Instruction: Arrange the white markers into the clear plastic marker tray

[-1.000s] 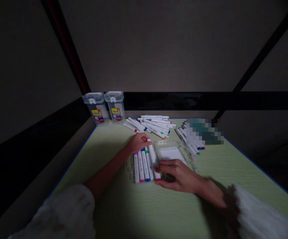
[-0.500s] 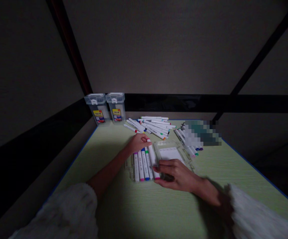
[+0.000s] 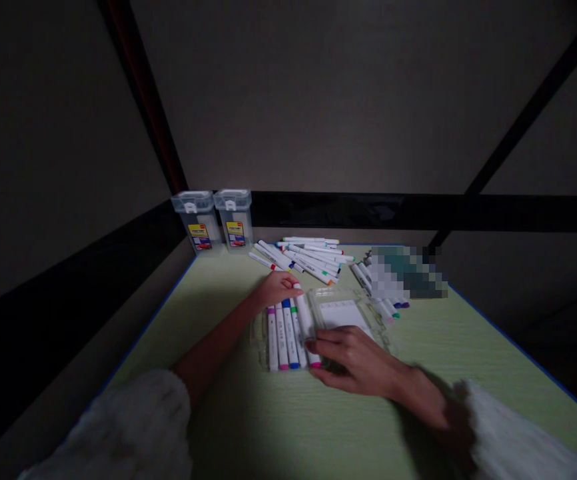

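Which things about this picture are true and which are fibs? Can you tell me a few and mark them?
1. Two boxes with lids, one beside the other, stand at the back left. True.
2. Both hands are empty. False: the left hand and right hand are on the same pink-ended marker.
3. Loose markers lie in a pile at the back. True.
4. The clear case is shut. False: it is open.
5. The tabletop is bright red. False: it looks pale green.
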